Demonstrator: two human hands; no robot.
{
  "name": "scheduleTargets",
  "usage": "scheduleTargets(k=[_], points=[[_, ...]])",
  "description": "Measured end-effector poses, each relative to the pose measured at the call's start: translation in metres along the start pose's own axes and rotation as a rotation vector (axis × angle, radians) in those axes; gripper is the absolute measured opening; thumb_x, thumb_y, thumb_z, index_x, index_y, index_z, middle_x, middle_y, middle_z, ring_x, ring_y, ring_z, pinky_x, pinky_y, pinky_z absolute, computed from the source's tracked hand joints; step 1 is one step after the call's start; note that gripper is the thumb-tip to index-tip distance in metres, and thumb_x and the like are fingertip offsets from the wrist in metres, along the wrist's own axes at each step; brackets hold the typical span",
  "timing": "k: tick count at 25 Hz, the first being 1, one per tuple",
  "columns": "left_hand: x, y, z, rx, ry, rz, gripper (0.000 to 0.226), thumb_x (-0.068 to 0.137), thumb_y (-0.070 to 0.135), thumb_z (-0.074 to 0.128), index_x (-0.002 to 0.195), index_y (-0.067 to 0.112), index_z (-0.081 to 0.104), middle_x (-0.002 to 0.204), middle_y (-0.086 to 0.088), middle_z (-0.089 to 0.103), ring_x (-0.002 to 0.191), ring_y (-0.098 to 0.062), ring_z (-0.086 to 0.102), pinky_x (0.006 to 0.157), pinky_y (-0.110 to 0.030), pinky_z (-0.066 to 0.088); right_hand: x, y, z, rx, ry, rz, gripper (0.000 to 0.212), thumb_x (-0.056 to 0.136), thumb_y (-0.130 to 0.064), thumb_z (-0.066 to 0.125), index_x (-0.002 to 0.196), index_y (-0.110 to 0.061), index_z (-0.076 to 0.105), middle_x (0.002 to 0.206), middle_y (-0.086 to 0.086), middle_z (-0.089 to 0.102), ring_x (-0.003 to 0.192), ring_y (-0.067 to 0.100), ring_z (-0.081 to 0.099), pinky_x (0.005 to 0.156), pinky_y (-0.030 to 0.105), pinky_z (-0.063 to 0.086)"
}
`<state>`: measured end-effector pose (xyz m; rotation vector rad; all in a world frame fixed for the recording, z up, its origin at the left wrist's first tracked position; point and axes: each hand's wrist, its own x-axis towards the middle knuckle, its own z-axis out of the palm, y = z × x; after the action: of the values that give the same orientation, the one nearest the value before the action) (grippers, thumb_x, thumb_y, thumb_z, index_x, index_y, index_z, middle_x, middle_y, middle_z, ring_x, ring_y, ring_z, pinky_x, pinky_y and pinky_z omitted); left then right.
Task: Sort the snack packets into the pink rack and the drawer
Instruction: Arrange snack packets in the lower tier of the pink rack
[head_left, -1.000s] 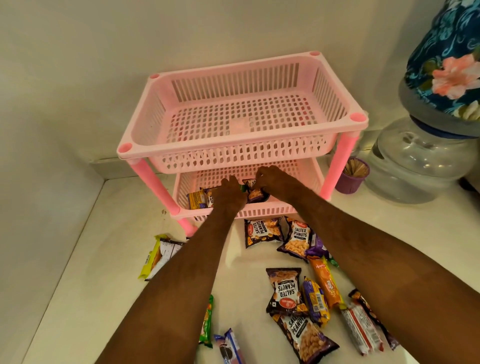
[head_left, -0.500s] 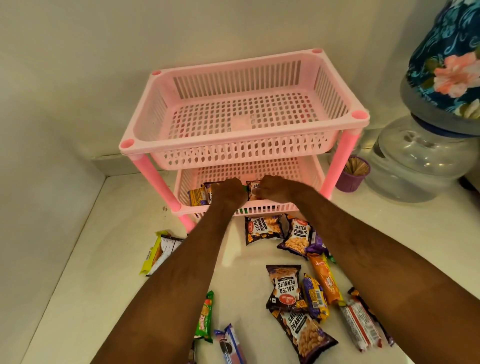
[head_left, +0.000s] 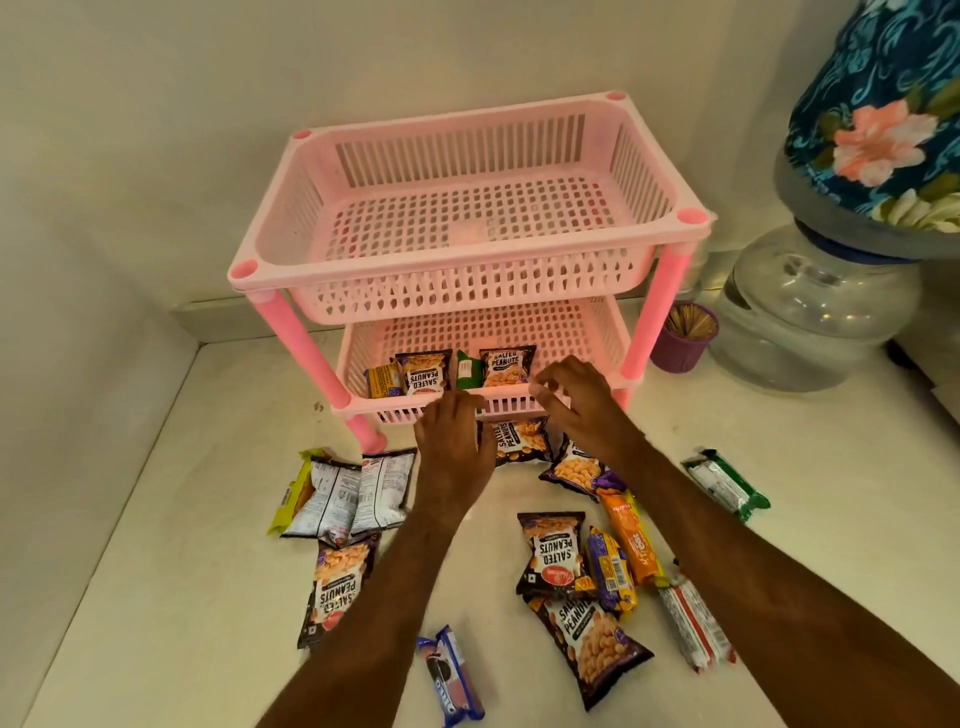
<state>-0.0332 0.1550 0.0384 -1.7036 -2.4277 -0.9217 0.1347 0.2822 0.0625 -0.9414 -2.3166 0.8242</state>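
Both hands, left (head_left: 453, 441) and right (head_left: 576, 402), hover empty with loose fingers before a slotted pink plastic rack (head_left: 467, 249); its lower tray holds four upright glossy snack packets (head_left: 423, 373).

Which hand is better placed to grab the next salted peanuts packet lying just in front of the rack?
Probably the left hand: it hovers empty, beside the salted peanuts packet.
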Motion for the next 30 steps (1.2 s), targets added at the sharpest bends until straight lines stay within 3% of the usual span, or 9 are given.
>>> scheduleTargets(k=[3,6,12,17,21,24,30], points=[[-0.035,0.009,0.012,-0.027,-0.077,-0.003,0.028,0.087,0.025,0.062,0.114,0.021,0.058,0.115,0.003,0.055,0.105,-0.021,0.051,0.088,-0.039,0.045,-0.035,0.012,0.001,0.035,0.02,0.054,0.011,0.097,-0.023,0.063,0.096,-0.013,0.065,0.089,-0.008,0.059,0.082,0.004,0.05,0.072,0.024,0.037],[-0.057,0.02,0.027,-0.039,-0.182,-0.009,0.03,0.087,0.027,0.062,0.115,0.018,0.056,0.117,0.0,0.054,0.105,-0.022,0.051,0.088,-0.038,0.045,-0.067,0.026,0.0,-0.012,-0.038,0.184,0.006,0.094,-0.022,0.066,0.096,-0.017,0.066,0.09,-0.012,0.06,0.081,0.004,0.054,0.07,0.017,0.037],[-0.051,0.051,0.05,-0.13,-0.355,0.013,0.045,0.088,0.029,0.064,0.129,0.016,0.051,0.127,0.0,0.052,0.117,-0.021,0.052,0.099,-0.038,0.045,-0.126,0.056,-0.017,-0.282,-0.141,0.287,0.005,0.091,-0.025,0.064,0.095,-0.023,0.066,0.093,-0.004,0.068,0.086,0.017,0.063,0.074,0.032,0.046],[-0.025,0.077,0.07,-0.146,-0.414,-0.012,0.056,0.095,0.028,0.063,0.144,0.009,0.043,0.147,-0.009,0.044,0.137,-0.027,0.043,0.112,-0.044,0.042,-0.145,0.065,-0.02,-0.436,-0.243,0.362,0.022,0.089,-0.048,0.061,0.095,-0.027,0.059,0.094,-0.002,0.067,0.088,0.019,0.059,0.073,0.032,0.039],[-0.01,0.091,0.085,-0.036,-0.452,-0.058,0.064,0.095,0.033,0.065,0.147,0.008,0.039,0.155,-0.011,0.039,0.144,-0.028,0.038,0.116,-0.042,0.039,-0.151,0.068,-0.013,-0.592,-0.311,0.333,0.054,0.088,-0.061,0.055,0.124,-0.02,0.055,0.112,0.006,0.068,0.102,0.026,0.063,0.088,0.037,0.043],[-0.007,0.094,0.095,0.016,-0.492,-0.127,0.068,0.092,0.032,0.069,0.147,0.007,0.038,0.15,-0.013,0.045,0.138,-0.03,0.045,0.112,-0.041,0.043,-0.151,0.065,-0.009,-0.657,-0.366,0.323,0.079,0.087,-0.069,0.052,0.145,-0.017,0.04,0.12,0.009,0.067,0.108,0.029,0.063,0.097,0.04,0.043],[-0.008,0.095,0.098,-0.073,-0.454,-0.236,0.047,0.086,0.021,0.077,0.124,0.013,0.051,0.117,-0.008,0.065,0.111,-0.026,0.063,0.09,-0.039,0.055,-0.15,0.062,-0.008,-0.466,-0.352,0.432,0.07,0.088,-0.058,0.058,0.14,-0.016,0.035,0.113,0.005,0.068,0.101,0.027,0.065,0.1,0.041,0.044]])
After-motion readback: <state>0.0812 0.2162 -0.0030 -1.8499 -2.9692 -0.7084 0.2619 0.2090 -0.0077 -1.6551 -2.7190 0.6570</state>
